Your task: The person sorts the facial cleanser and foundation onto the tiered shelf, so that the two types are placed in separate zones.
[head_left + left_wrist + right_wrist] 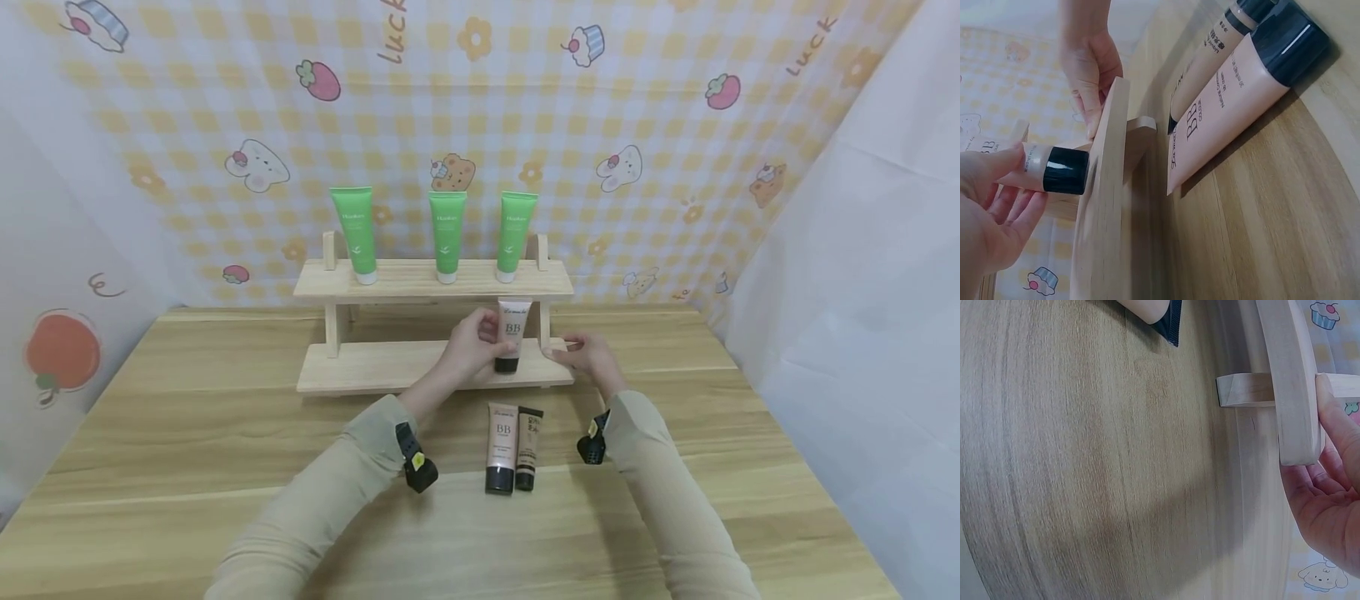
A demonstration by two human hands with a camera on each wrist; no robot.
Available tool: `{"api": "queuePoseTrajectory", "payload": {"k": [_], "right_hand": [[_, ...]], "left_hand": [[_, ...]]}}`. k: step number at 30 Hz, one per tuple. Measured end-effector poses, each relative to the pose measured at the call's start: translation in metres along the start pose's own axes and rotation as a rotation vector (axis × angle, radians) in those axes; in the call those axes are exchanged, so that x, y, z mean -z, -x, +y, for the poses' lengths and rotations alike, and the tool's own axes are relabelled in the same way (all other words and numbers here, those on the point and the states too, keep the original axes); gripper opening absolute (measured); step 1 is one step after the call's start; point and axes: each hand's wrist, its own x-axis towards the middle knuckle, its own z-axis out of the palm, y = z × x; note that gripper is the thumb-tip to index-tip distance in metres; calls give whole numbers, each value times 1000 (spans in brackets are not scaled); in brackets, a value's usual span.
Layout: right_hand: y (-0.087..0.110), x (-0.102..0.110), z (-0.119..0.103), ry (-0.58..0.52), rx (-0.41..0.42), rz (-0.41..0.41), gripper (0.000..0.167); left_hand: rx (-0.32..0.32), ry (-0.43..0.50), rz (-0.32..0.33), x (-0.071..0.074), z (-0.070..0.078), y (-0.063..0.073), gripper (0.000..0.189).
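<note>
My left hand [476, 340] pinches a pink BB cream tube [513, 325] between thumb and fingers. The tube stands cap down at the right part of the lower board of a wooden two-tier shelf [405, 364]; its black cap [1066, 170] is right at the board's surface. My right hand [591, 358] grips the right end of that board, with the thumb on top and the fingers underneath, as the right wrist view shows. In front of the shelf, another BB cream tube [502, 442] lies flat beside a slimmer beige tube [528, 446] with a black cap.
Along the top board stand three green tubes [352, 229], white caps down. Behind the shelf hangs a yellow checked cloth [480, 125] with cartoon prints. Everything rests on a wood-grain table [225, 467], and white sheeting [847, 250] borders the right side.
</note>
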Motion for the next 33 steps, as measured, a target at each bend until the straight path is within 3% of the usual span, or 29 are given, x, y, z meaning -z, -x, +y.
{"api": "queuePoseTrajectory", "payload": {"k": [6, 11, 25, 33], "right_hand": [[-2, -1, 1, -12, -7, 6, 61], [-3, -2, 1, -36, -12, 6, 61], [-2, -1, 1, -30, -2, 14, 61], [-1, 0, -1, -18, -19, 2, 64]], "left_hand": [[-80, -12, 25, -5, 1, -1, 43], [-100, -29, 43, -9, 0, -1, 43], [-225, -157, 8, -12, -11, -3, 40], [-188, -205, -19, -12, -12, -2, 42]]}}
